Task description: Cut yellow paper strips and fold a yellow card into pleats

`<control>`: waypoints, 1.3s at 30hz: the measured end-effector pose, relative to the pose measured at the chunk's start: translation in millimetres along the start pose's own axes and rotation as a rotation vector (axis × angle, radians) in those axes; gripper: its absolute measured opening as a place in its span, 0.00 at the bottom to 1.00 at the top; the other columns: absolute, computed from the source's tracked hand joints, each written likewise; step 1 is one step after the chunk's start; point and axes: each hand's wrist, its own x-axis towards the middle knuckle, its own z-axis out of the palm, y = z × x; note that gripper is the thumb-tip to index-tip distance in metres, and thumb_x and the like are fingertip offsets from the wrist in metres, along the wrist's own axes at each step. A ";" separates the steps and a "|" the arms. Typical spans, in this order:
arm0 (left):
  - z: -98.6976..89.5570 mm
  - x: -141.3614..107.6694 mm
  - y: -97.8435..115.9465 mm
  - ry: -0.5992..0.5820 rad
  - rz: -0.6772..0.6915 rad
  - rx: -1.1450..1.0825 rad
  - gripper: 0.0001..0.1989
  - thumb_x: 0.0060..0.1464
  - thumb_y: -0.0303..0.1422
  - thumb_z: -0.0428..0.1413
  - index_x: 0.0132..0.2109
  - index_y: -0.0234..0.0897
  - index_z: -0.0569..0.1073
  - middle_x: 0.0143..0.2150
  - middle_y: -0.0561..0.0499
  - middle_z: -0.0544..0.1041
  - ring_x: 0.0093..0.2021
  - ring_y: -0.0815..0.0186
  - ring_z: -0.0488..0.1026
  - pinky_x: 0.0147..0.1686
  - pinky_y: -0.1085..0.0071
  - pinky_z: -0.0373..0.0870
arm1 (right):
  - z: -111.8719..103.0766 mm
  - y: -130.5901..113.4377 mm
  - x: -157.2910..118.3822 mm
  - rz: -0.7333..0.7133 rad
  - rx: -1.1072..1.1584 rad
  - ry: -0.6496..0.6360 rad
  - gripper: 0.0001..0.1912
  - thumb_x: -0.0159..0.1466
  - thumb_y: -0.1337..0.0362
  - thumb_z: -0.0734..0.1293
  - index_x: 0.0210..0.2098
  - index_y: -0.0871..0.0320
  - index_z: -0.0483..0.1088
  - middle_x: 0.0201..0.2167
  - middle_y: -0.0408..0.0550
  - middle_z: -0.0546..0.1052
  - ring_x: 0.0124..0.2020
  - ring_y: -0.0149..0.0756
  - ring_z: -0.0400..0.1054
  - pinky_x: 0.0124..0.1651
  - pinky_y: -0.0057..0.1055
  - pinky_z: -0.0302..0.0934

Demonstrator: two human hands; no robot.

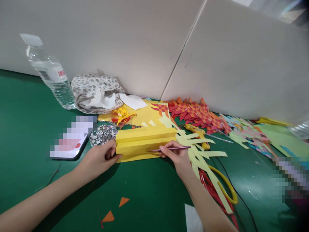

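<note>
A sheet of yellow paper (140, 145) with lengthwise folds is held up just above the green table. My left hand (102, 158) is closed, thumb and fingers pinching the paper's left end. Near its right end, my right hand (176, 158) is closed around a thin purple pointed tool (177, 148), whose tip lies over the lower fold; I cannot make out its exact kind. The right fingers also touch the paper's lower right part. Beside the left hand sits a bag of googly eyes (103, 133). Pale yellow paper strips (202, 154) spread out right of the paper.
A water bottle (51, 72), a patterned cloth pouch (96, 87) and a phone (74, 138) are at left. Woven orange-red paper fish (193, 114) pile up by the wall. A yellow glue gun (199, 133) and yellow-handled scissors (229, 187) lie right. Orange scraps (108, 217) lie in front.
</note>
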 end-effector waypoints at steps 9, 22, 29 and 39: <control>-1.8 -0.4 1.1 -0.006 0.009 -0.004 0.14 0.52 0.39 0.50 0.27 0.41 0.52 0.19 0.62 0.56 0.19 0.72 0.57 0.20 0.78 0.52 | 35.6 -5.1 -11.5 0.029 -0.065 -0.136 0.12 0.53 0.56 0.73 0.25 0.58 0.70 0.23 0.47 0.78 0.25 0.34 0.71 0.29 0.29 0.64; -1.0 -2.1 -1.8 0.005 0.010 -0.024 0.15 0.52 0.40 0.51 0.28 0.41 0.52 0.19 0.62 0.57 0.19 0.72 0.57 0.20 0.78 0.51 | 15.1 0.5 -5.5 0.018 -0.053 -0.063 0.12 0.51 0.57 0.74 0.25 0.59 0.71 0.21 0.46 0.78 0.23 0.32 0.69 0.28 0.28 0.63; -0.8 -0.9 0.4 0.002 0.020 -0.024 0.15 0.52 0.39 0.51 0.27 0.41 0.52 0.19 0.62 0.57 0.19 0.72 0.58 0.20 0.78 0.52 | 2.0 2.4 -0.4 -0.013 -0.036 -0.027 0.12 0.50 0.58 0.75 0.23 0.58 0.71 0.19 0.44 0.77 0.21 0.32 0.69 0.27 0.29 0.63; -1.3 -2.8 1.4 -0.010 -0.006 -0.055 0.15 0.51 0.40 0.52 0.28 0.41 0.53 0.19 0.62 0.57 0.19 0.72 0.58 0.21 0.77 0.53 | -0.3 2.7 0.8 -0.001 0.022 0.039 0.13 0.48 0.59 0.76 0.21 0.58 0.70 0.16 0.43 0.75 0.19 0.31 0.68 0.25 0.27 0.62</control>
